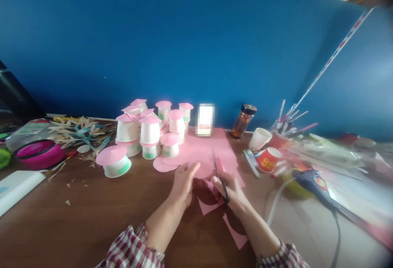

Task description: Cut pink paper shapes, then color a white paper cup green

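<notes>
My left hand (183, 182) pinches a piece of pink paper (203, 169) just above the brown table (92, 210). My right hand (231, 190) grips black-handled scissors (218, 173), blades pointing up and away into the pink paper. More pink sheets (211, 147) lie flat behind my hands. Pink offcuts (236, 235) rest on the table near my right wrist. Both sleeves are checked red and white.
Several upturned white paper cups with pink round tops (150, 130) stand stacked at the back centre. One such cup (114, 161) sits alone in front. A magenta bowl (39, 153) and paper scraps lie left. A jar (243, 121), cups (267, 159) and a glue gun (310, 180) crowd the right.
</notes>
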`<state>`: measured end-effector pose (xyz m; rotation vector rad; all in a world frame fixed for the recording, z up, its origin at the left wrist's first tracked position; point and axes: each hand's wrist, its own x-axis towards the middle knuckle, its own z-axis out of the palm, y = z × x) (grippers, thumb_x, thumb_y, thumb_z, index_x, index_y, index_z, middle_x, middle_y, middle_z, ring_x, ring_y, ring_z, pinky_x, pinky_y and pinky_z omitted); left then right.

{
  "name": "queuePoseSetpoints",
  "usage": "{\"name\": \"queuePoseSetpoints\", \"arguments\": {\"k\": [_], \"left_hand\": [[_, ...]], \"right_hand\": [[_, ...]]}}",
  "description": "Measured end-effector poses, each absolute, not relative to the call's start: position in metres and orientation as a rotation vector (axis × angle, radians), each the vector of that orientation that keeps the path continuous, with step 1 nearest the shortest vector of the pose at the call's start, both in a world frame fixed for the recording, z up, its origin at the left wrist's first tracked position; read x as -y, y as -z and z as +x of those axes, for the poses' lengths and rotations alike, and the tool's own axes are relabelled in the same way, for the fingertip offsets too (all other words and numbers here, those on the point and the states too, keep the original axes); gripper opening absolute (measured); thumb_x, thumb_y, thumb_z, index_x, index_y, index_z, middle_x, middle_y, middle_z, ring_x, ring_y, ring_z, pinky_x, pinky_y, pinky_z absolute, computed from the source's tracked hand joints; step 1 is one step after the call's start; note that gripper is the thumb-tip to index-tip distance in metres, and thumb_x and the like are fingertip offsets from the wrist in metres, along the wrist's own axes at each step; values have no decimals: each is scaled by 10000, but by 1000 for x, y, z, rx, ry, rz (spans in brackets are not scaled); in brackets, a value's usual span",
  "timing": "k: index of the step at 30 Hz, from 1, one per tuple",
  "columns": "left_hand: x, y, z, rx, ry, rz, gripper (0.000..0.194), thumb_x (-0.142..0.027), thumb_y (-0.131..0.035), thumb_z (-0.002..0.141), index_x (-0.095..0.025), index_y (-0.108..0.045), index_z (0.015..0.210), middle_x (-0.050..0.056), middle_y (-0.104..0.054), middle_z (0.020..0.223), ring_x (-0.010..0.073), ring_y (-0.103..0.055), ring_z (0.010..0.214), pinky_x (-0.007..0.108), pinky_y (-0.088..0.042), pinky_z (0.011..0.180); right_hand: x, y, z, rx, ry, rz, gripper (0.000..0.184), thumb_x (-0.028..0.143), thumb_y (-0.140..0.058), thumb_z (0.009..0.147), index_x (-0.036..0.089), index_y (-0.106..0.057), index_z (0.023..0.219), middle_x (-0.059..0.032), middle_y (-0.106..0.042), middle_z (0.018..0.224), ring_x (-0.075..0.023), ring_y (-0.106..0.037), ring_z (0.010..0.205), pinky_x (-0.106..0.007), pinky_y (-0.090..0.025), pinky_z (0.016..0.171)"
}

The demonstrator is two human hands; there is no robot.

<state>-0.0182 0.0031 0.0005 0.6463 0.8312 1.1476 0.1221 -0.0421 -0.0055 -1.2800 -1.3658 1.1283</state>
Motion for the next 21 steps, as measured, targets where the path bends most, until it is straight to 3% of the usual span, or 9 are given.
{"name": "queuePoseSetpoints", "arguments": {"k": [14,21], "left_hand": [[-8,10,-17,-870,-1205,590,311,-375,-765,604,-116,-660,741,43,-645,602,167,-610,519,268,-468,503],[-8,11,-17,-848,-1203,599,322,-380,-763,618,-107,-662,757,52,-647,606,176,-608,516,297,-485,528]], "right_hand": [[44,4,123,1396,-1148,-1284,373,503,-589,815,135,-600,758,37,-503,473,-85,-443,428,-193,-344,423],[43,6,122,1389,-1140,-1277,376,505,-586,814,142,-586,720,35,-514,467,-87,-452,422,-192,-349,421]]}}
